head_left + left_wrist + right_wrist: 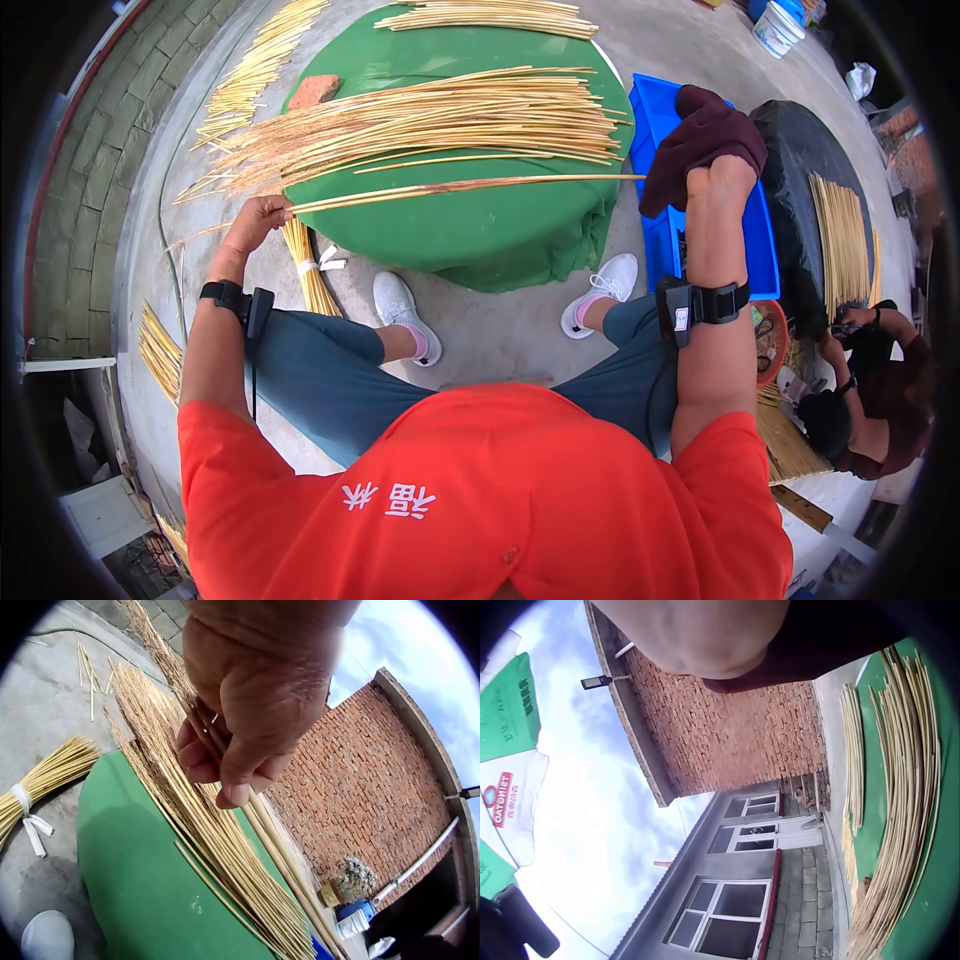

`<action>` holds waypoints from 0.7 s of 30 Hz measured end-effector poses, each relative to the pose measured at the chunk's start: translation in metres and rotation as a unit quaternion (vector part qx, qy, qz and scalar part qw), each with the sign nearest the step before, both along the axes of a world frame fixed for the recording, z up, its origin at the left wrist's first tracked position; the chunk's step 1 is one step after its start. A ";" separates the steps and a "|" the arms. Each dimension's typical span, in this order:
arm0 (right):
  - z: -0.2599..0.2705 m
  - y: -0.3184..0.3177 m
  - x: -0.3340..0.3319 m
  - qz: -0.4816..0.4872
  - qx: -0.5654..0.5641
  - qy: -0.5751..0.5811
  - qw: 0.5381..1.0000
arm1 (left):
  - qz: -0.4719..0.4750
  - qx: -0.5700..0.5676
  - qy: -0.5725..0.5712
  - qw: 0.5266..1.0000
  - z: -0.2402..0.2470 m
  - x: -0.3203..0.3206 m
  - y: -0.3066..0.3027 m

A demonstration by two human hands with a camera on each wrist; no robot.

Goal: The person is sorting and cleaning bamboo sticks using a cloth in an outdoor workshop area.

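Observation:
My left hand (258, 222) pinches a pair of long, thin straw-coloured stalks (470, 184) near their feathery end, thumb against fingers in the left wrist view. The stalks stretch almost level across the near side of a round table with a green cloth (430, 235). Their other end meets a dark maroon cloth (700, 135), which my right hand (722, 178) grips over a blue crate (655, 245). The cloth hides most of the right fingers and the stalk tips. Beyond the held stalks, a broad pile of similar stalks (450, 120) lies across the table.
A brick (314, 91) sits at the table's left edge. More stalks (490, 15) lie at the far edge and others on the floor at left. A tied bundle (310, 265) is by the left knee. At right, another person's arms (850, 370) show near a black-covered surface (790, 190).

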State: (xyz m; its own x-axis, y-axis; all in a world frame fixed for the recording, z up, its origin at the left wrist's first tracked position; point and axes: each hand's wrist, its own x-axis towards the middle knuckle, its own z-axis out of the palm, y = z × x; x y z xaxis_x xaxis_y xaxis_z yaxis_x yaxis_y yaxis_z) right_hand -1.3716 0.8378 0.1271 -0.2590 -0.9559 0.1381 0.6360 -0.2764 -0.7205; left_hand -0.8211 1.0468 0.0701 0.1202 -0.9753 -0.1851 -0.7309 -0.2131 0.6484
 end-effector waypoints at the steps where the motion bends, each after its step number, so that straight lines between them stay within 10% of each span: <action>1: -0.003 -0.003 0.001 0.010 -0.040 0.028 0.999 | -0.022 0.016 -0.005 1.000 -0.013 0.000 -0.014; 8: 0.003 0.010 0.006 0.070 0.018 0.046 0.996 | -0.086 0.018 -0.102 0.991 -0.084 -0.004 -0.065; 11: 0.011 0.013 0.004 0.028 0.094 0.086 0.991 | -0.088 0.041 -0.364 0.926 -0.115 -0.012 -0.067; 21: 0.021 0.047 0.008 0.105 0.074 0.251 0.959 | -0.100 0.011 -0.391 0.915 -0.132 -0.053 -0.075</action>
State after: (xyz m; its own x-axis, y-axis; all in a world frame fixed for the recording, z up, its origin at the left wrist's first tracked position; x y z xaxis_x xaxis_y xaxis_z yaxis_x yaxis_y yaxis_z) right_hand -1.3638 0.8849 0.1479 0.0052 -0.9985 0.0542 0.2288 -0.0515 -0.9721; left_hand -0.8742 0.9716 -0.0624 0.0447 -0.9893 -0.1387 -0.9952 -0.0320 -0.0922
